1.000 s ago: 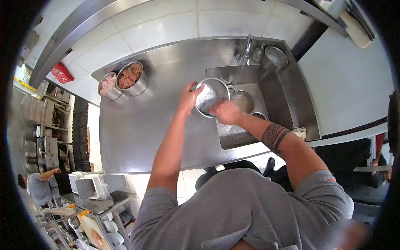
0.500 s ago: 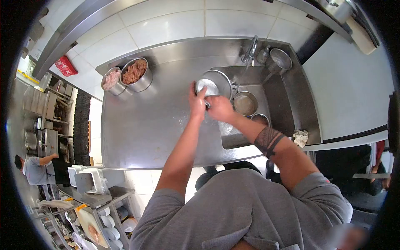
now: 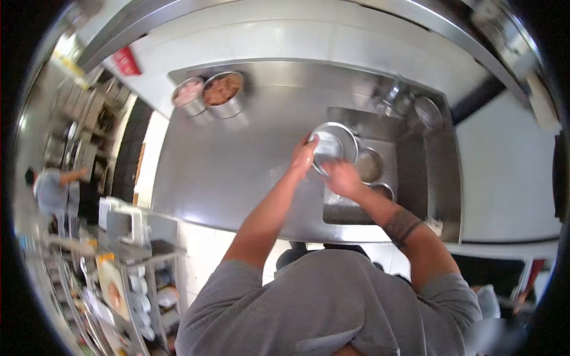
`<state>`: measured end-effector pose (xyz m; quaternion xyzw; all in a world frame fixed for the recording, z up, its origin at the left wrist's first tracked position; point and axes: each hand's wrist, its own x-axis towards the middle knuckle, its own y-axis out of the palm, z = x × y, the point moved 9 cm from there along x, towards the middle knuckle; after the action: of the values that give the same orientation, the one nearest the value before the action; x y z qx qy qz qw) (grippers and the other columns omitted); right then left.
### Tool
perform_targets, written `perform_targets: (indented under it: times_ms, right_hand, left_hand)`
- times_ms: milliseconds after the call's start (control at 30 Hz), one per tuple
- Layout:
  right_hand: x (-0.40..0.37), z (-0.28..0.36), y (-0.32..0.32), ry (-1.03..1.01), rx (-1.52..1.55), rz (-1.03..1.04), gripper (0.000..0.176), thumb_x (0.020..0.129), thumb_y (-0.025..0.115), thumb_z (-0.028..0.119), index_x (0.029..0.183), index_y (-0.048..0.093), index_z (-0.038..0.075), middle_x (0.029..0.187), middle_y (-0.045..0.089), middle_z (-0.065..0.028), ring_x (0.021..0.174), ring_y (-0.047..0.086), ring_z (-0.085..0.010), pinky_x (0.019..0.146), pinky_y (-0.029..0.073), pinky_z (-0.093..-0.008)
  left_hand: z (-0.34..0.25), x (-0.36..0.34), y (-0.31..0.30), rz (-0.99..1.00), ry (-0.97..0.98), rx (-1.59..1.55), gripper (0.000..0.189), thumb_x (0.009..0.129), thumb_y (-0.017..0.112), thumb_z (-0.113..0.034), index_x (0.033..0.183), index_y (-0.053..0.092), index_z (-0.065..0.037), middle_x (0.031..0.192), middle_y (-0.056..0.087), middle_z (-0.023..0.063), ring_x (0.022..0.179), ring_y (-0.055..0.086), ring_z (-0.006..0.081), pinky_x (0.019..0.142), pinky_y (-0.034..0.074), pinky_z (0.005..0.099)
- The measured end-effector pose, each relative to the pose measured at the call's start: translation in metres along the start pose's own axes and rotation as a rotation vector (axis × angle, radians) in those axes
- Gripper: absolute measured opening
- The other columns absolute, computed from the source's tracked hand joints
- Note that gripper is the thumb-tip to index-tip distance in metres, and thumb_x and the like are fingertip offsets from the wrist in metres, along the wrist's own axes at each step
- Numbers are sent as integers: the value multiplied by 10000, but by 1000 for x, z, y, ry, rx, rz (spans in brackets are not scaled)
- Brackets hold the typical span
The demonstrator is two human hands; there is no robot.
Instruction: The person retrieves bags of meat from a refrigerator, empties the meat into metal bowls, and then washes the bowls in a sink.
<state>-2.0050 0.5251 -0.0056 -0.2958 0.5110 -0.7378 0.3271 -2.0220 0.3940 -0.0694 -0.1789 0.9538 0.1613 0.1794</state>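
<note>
Over the left edge of the sink, my left hand (image 3: pixel 303 155) grips the left rim of a round stainless steel pot (image 3: pixel 345 137), which is tilted with its mouth toward me. A small loop handle seems to stick out on the pot's far right side. My right hand (image 3: pixel 342 177) is at the near rim, its fingers curled in toward the pot's inside and blurred by motion. Whatever those fingers hold is hidden. Just right of the pot, another round metal pot (image 3: pixel 371 165) rests in the sink, and a further one (image 3: pixel 382 191) lies partly behind my right forearm.
The steel sink (image 3: pixel 412 172) has a faucet (image 3: pixel 390 98) at its back and a metal container (image 3: pixel 427 113) at the back right corner. Two metal pots of meat, one pale (image 3: pixel 189 94) and one reddish-brown (image 3: pixel 223 91), stand at the counter's back left. A co-worker (image 3: pixel 54 188) stands far left.
The view has shifted, so the counter sits farther right and lower. The pot has turned so more of its inside shows, and my right hand has moved along its near rim.
</note>
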Motion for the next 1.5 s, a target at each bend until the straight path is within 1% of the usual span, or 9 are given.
perform_targets:
  times_ms: [167, 233, 433, 867, 967, 1067, 1300, 1367, 1500]
  right_hand:
    - [10, 5, -7, -434, -164, 57, 259, 812, 731, 174, 1057, 722, 90, 1012, 720, -169, 954, 695, -377, 882, 544, -484]
    - [36, -29, -12, 138, 401, -177, 262, 813, 746, 166, 1063, 721, 89, 1052, 709, -167, 1022, 679, -347, 936, 503, -503]
    - [2, -11, -8, -583, -38, 86, 260, 806, 747, 130, 1019, 674, 0, 890, 696, -245, 874, 667, -472, 814, 537, -507]
    - [34, -21, -26, -252, 337, 57, 277, 809, 732, 126, 1074, 712, 48, 963, 727, -183, 935, 691, -389, 882, 519, -505]
    - [14, -60, 5, 157, 497, 22, 356, 815, 736, 154, 1162, 722, 76, 1102, 732, -173, 1096, 676, -342, 1017, 486, -490]
    - [-12, -70, 32, -406, -196, 309, 364, 778, 732, 171, 1132, 729, 82, 1184, 701, -180, 1166, 636, -366, 1070, 465, -481]
    - [-1, -77, -17, 102, 423, -258, 272, 733, 749, 136, 997, 711, 86, 945, 702, -148, 943, 670, -364, 851, 520, -458]
    - [-24, -46, -23, -466, -7, 42, 281, 669, 735, 117, 949, 709, 118, 965, 702, -80, 1017, 666, -288, 908, 486, -423]
    - [-14, -58, -49, -332, -78, 108, 295, 646, 712, 112, 942, 703, 114, 1026, 712, -44, 1082, 657, -242, 956, 465, -426]
  left_hand:
    - [-24, 10, -7, -95, 326, 34, 792, 936, 676, -475, 1504, 449, 27, 1470, 530, 278, 1346, 541, 350, 1108, 424, 417]
    - [-40, -26, 10, -406, 536, 168, 832, 914, 688, -483, 1513, 429, 34, 1452, 540, 291, 1348, 540, 365, 1118, 420, 419]
    - [-33, -14, -19, 11, 88, 474, 893, 892, 702, -489, 1558, 360, -3, 1488, 472, 322, 1381, 478, 431, 1165, 369, 454]
    - [-11, -33, 21, -549, 251, 365, 699, 1023, 514, -509, 1563, 390, -84, 1507, 521, 205, 1410, 473, 392, 1180, 361, 447]
    - [6, 0, 16, -389, 144, 354, 736, 984, 585, -519, 1513, 451, -25, 1484, 543, 212, 1380, 511, 374, 1154, 385, 417]
    - [28, 50, 13, 17, 207, 533, 738, 967, 645, -440, 1525, 417, -13, 1437, 584, 221, 1357, 533, 375, 1134, 404, 416]
    - [-12, 2, 36, -171, 131, 188, 662, 1005, 628, -379, 1499, 441, 21, 1423, 577, 214, 1348, 518, 285, 1121, 396, 399]
    - [-6, 15, 32, 156, 73, 307, 781, 1000, 616, -457, 1554, 342, 22, 1514, 489, 205, 1413, 443, 309, 1160, 340, 418]
    - [-11, -15, 59, 41, 141, -23, 786, 1005, 612, -462, 1543, 350, 47, 1514, 490, 206, 1403, 449, 301, 1162, 326, 417]
